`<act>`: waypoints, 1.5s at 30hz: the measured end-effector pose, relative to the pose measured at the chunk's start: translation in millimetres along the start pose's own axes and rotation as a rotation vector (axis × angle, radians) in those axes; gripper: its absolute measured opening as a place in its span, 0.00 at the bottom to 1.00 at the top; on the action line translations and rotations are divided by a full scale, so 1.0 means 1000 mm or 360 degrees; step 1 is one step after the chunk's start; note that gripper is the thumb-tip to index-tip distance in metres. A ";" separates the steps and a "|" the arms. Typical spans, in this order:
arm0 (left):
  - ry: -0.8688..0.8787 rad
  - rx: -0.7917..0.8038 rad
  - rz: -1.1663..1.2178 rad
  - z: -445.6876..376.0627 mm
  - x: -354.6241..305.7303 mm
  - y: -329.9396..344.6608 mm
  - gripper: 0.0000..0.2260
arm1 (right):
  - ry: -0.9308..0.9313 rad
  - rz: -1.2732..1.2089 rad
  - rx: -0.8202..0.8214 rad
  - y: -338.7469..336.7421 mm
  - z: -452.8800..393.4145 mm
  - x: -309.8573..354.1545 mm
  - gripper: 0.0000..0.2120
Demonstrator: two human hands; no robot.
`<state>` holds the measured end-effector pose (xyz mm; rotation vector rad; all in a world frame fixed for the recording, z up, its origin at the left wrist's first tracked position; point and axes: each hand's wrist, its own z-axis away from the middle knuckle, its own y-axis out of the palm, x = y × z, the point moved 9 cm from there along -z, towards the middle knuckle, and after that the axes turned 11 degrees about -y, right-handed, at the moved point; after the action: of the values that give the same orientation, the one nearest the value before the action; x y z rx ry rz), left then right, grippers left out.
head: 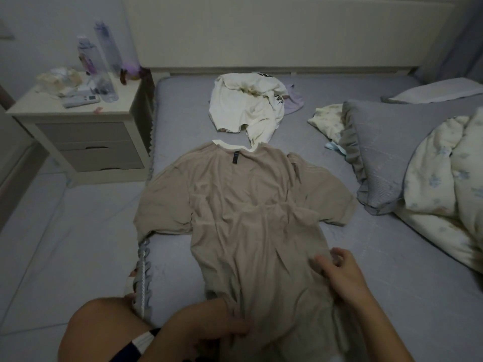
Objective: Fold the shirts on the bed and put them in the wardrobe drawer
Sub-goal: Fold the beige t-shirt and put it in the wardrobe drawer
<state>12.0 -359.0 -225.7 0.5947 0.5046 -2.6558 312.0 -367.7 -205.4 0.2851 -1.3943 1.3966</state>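
A beige shirt [243, 202] lies spread on the grey bed [366, 244], collar away from me, both sleeves out to the sides, the body wrinkled. My left hand [230, 326] grips the shirt's lower hem at the near left. My right hand [339, 273] pinches the shirt's lower right edge, fingers curled on the fabric. Beyond the collar a crumpled white shirt [245, 105] with black print lies in a heap, with a pale lilac garment [295, 100] half under it.
A grey pillow [379, 152] and a floral duvet [444, 184] fill the bed's right side. A white nightstand [78, 131] with bottles and a remote stands at the left. My bare knee [104, 333] is at the bed's near left edge.
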 end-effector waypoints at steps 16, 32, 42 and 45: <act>0.0209 -0.1607 -0.0552 -0.096 -0.079 -0.269 0.24 | -0.0771 0.1209 0.0259 0.116 -0.233 0.157 0.34; 0.0018 -0.1077 -0.0977 -0.237 -0.124 -0.350 0.45 | -0.0764 0.1372 -0.0110 0.087 -0.344 0.161 0.30; 0.0038 -0.1441 -0.0848 -0.233 -0.101 -0.407 0.37 | -0.0441 0.1437 -0.0079 0.075 -0.362 0.136 0.32; 0.0204 -0.1539 -0.0838 -0.211 -0.090 -0.392 0.34 | -0.0460 0.1321 -0.0158 0.098 -0.329 0.160 0.32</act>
<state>-9.1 94.0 -261.0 0.3341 2.0295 -2.3529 337.7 9.5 -228.1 -0.2009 -1.9326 1.9935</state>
